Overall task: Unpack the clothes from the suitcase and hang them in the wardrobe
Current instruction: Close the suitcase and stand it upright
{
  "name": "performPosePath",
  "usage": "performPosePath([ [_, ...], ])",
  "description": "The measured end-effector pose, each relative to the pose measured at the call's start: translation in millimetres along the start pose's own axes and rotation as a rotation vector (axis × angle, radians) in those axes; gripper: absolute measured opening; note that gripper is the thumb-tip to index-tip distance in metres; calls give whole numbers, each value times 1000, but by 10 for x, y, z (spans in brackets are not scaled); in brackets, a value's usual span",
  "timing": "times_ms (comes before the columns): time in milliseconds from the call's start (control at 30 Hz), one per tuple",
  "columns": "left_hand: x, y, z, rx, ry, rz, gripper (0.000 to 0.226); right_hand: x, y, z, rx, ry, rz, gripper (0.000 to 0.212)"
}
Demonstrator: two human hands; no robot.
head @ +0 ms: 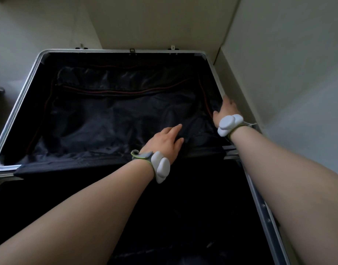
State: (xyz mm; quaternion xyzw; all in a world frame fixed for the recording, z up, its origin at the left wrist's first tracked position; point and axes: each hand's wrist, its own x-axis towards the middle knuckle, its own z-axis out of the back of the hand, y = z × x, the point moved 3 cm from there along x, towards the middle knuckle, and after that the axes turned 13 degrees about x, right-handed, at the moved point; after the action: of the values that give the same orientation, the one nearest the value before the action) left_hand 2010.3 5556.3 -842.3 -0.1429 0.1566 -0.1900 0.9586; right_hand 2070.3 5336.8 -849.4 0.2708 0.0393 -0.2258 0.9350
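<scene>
Two halves of an open suitcase [17,104] are lying flat, the far one showing its silver rim at the left and the near half [183,207] sitting in shadow too deep to read. Across the far half a dark lining panel [114,115] is stretching wrinkled from side to side, with a reddish zip [126,91] running along its upper part. No clothes are showing in the open. They are probably lying beneath this panel, though that is a judgement only, and no wardrobe is appearing in view. Right of centre, the left hand [165,139], wearing a white wrist band [160,166], is resting palm down on the panel with its fingers straight and spread, apparently holding the fabric taut and still. Farther right, the right hand [226,109] is reaching to the panel's right edge just beside the rim, probably feeling for the zip pull. Its fingertips are disappearing into the dark lining, so whether they are pinching anything cannot be told. At the far right a pale wall [279,73] is standing close against the suitcase.
</scene>
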Motion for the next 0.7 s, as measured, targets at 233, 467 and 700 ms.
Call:
performPosePath([
  [233,24,11,-19,-5,20,30,51,193,-69,56,266,-15,-182,38],
  [467,15,22,-48,-5,6,51,50,156,-112,92,374,-61,-194,36],
  [700,-8,21,-60,-3,-40,51,48,81,-128,214,316,-116,-50,26],
])
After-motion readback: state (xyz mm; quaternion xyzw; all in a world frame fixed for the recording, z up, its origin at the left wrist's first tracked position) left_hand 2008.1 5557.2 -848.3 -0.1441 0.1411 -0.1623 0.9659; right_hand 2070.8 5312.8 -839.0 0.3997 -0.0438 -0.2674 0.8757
